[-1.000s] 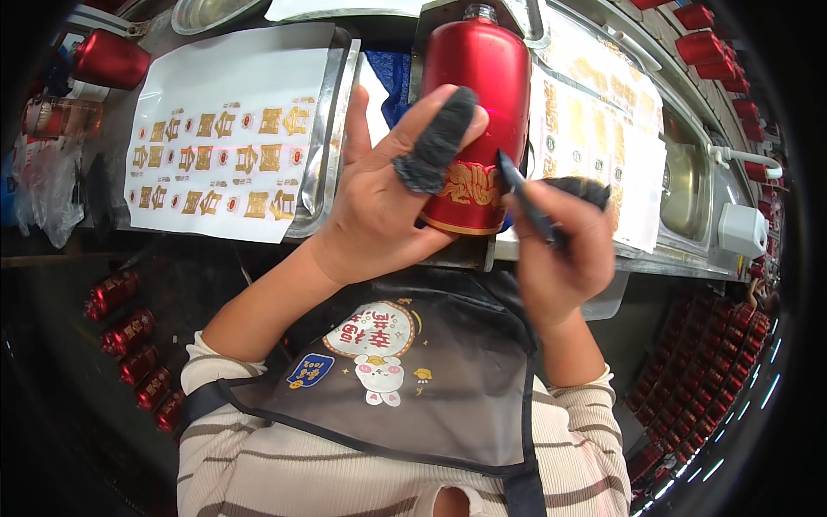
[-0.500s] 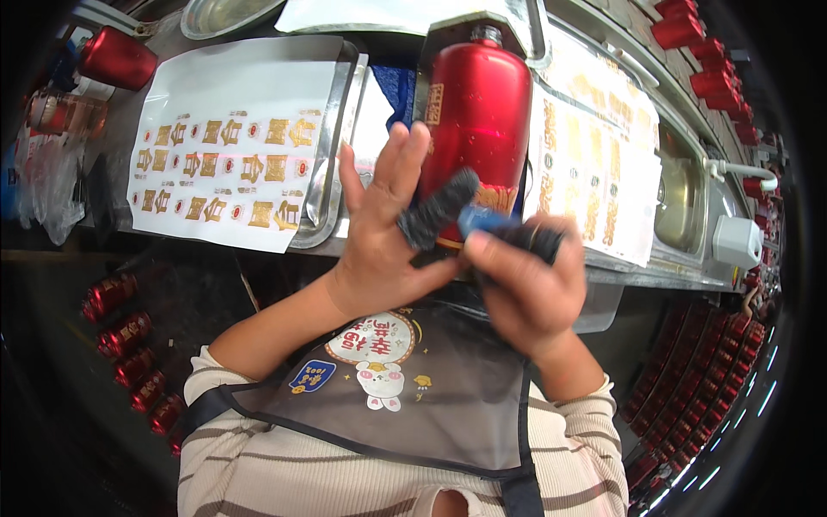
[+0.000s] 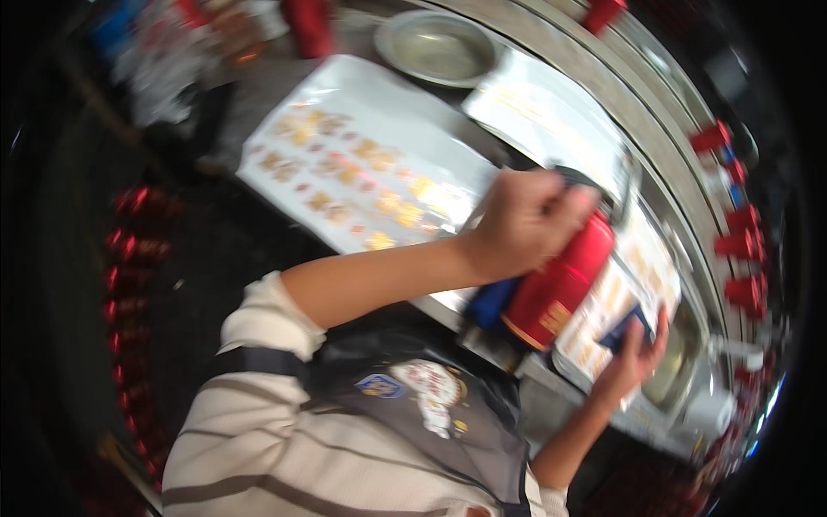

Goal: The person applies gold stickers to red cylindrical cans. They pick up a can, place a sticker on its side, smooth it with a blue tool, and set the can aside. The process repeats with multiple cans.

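Note:
A glossy red bottle (image 3: 564, 280) with gold lettering near its base lies tilted on the worktop, its neck end pointing away from me. My left hand (image 3: 534, 215) is closed in a fist around the neck end, which it hides. To the right, my right hand (image 3: 631, 366) is over a sheet of gold decals (image 3: 650, 258). A dark blue patch (image 3: 624, 329) shows at its fingers; blur hides whether this is a held piece or a finger cover. Blue cloth (image 3: 488, 303) lies along the bottle's left side.
A white sheet with rows of gold decals (image 3: 370, 108) lies at left. Behind it stand a metal basin (image 3: 439, 47) and a white-covered tray (image 3: 551, 99). A sink (image 3: 680, 353) is at right. Red bottles line the floor at left (image 3: 129, 293) and the far right side.
My view has turned and blurred. My left hand has gone from beside the bottle to its neck end and closed. My right hand has left the bottle's base for the right-hand decal sheet.

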A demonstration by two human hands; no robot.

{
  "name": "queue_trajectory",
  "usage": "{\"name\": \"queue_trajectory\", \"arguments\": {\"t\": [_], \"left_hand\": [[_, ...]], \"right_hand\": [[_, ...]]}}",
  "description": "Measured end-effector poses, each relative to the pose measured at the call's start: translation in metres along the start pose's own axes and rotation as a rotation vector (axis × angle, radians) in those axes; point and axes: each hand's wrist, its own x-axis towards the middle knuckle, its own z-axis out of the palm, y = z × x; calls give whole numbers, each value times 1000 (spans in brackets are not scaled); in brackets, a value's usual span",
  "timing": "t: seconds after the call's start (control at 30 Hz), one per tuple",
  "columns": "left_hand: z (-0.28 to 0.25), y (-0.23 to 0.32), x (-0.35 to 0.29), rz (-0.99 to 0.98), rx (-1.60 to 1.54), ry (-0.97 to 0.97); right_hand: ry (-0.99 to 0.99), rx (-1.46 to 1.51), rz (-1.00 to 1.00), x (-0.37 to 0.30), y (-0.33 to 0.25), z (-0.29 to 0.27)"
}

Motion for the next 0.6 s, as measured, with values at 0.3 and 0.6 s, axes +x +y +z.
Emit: {"name": "queue_trajectory", "arguments": {"t": [0.3,0.6], "left_hand": [[27,-11,28,-170,453,-217],[-4,-13,-1,-202,212,-44]], "right_hand": [[-509,-570,-351,-61,-4,36],[-622,-564,-385,-87,-42,42]]}}
